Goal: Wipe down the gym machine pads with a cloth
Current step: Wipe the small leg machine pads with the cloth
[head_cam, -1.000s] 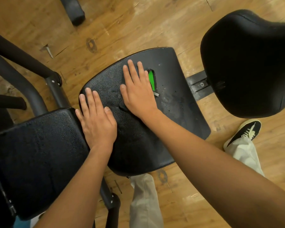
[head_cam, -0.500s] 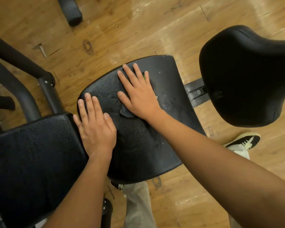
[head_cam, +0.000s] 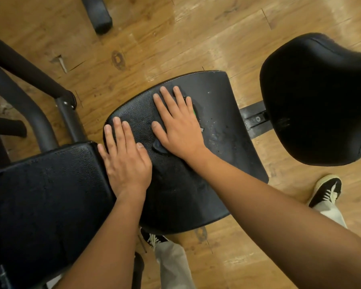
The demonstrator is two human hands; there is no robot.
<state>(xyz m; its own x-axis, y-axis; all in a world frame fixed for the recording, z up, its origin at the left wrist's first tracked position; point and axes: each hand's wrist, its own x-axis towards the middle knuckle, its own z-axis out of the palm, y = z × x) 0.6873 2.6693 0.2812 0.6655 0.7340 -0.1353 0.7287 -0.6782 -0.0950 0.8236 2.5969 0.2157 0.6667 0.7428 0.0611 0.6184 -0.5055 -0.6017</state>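
Both hands are lying flat on the middle pad (head_cam: 196, 195), apart from each other. The left hand (head_cam: 125, 161) is resting with straight, nearly closed-up fingers on the pad's left edge, just beside the left pad (head_cam: 40, 195), and is holding nothing. The right hand (head_cam: 179, 128) is pressing down with straight, spread fingers on a dark cloth (head_cam: 160, 148) lying towards the far middle of that pad. The hand is hiding nearly all of the cloth. Only a dark fold is showing below the thumb and a green sliver (head_cam: 194, 112) beside the little finger, and its outline is blending into the black padding. The right pad (head_cam: 317, 101) is running out of frame.
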